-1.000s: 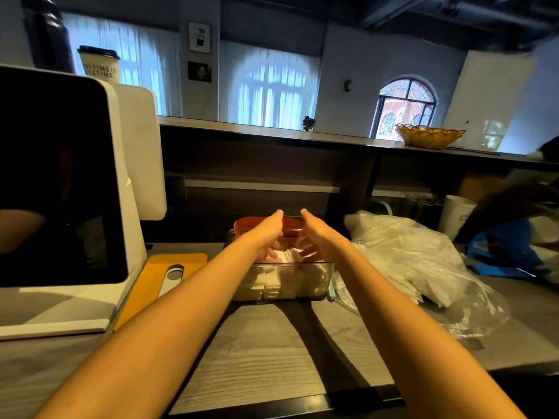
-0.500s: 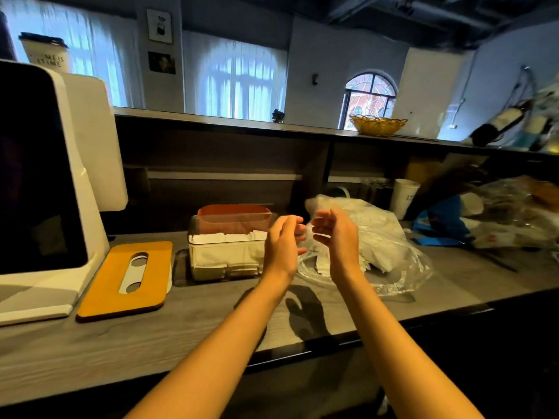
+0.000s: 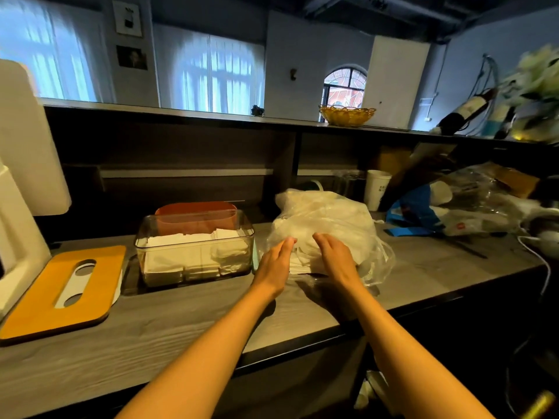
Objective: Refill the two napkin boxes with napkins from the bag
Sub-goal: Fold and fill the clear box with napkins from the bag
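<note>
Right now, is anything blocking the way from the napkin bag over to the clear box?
Nothing visible does. The plastic bag lies just right of the clear napkin box, whose top is open, its orange lid off to the left. Both hands, left and right, are at the bag.

Orange lid point(image 3: 65, 290), white napkins point(image 3: 193, 252)

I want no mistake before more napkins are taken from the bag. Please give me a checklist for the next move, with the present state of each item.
1. Left hand free: ok, fingers straight at the bag's opening.
2. Right hand free: ok, lying flat on the plastic napkin bag.
3. Napkins left in the bag: ok.
4. Clear napkin box uncovered: ok, its orange lid lies aside.
5. Room in it: ok, little.
6. Second box behind: cannot tell.
</note>
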Motion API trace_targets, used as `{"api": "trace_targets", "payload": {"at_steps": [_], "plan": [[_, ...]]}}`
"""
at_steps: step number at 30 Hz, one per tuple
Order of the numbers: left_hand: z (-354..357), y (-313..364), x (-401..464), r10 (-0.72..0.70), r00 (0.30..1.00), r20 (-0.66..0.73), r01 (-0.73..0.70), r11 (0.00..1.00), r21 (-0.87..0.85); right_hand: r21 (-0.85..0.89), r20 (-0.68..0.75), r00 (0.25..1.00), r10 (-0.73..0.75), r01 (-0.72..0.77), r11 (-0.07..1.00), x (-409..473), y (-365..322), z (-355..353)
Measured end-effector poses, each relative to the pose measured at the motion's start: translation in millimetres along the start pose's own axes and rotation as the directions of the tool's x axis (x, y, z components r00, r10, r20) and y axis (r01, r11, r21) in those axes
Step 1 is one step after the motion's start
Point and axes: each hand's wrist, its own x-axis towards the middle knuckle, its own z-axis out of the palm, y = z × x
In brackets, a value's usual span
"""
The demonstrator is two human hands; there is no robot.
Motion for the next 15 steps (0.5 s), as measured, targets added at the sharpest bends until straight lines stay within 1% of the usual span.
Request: {"api": "trace_targets", "payload": {"at_steps": [2, 4, 5, 8, 10, 12, 15], "plan": [[1.0, -3.3, 10.6, -0.022, 1.000, 0.017, 0.022, 0.999, 0.038, -0.072, 0.055, 0.998, -0.004, 0.008, 0.997, 11.2, 9.0, 0.6], [1.9, -9.9, 19.9, -0.048, 0.999, -0.012, 0.048, 0.999, 0.012, -0.160, 0.130, 0.991, 0.019, 0.002, 0.987, 17.8, 21.2, 2.4], [2.8, -14.3, 23.5, -0.051, 0.998, -0.028, 0.050, 0.999, -0.018, -0.229, 0.179, 0.984, 0.017, 0.025, 0.973, 20.5, 28.6, 4.1], [4.9, -24.0, 31.6, -0.048, 0.997, -0.059, 0.041, 0.993, -0.107, -0.465, 0.271, 0.962, -0.010, 0.140, 0.874, 30.1, 44.1, 9.6], [4.8, -26.7, 35.3, -0.051, 0.997, -0.063, 0.042, 0.990, -0.136, -0.576, 0.282, 0.959, 0.010, 0.160, 0.802, 36.1, 49.6, 11.4], [4.5, -27.3, 35.8, -0.047, 0.997, -0.060, 0.039, 0.991, -0.126, -0.630, 0.268, 0.963, -0.005, 0.180, 0.755, 39.3, 53.9, 14.0], [4.5, -28.1, 35.5, -0.048, 0.997, -0.060, 0.041, 0.993, -0.112, -0.661, 0.204, 0.974, -0.100, 0.212, 0.719, 41.6, 57.1, 14.8]]}}
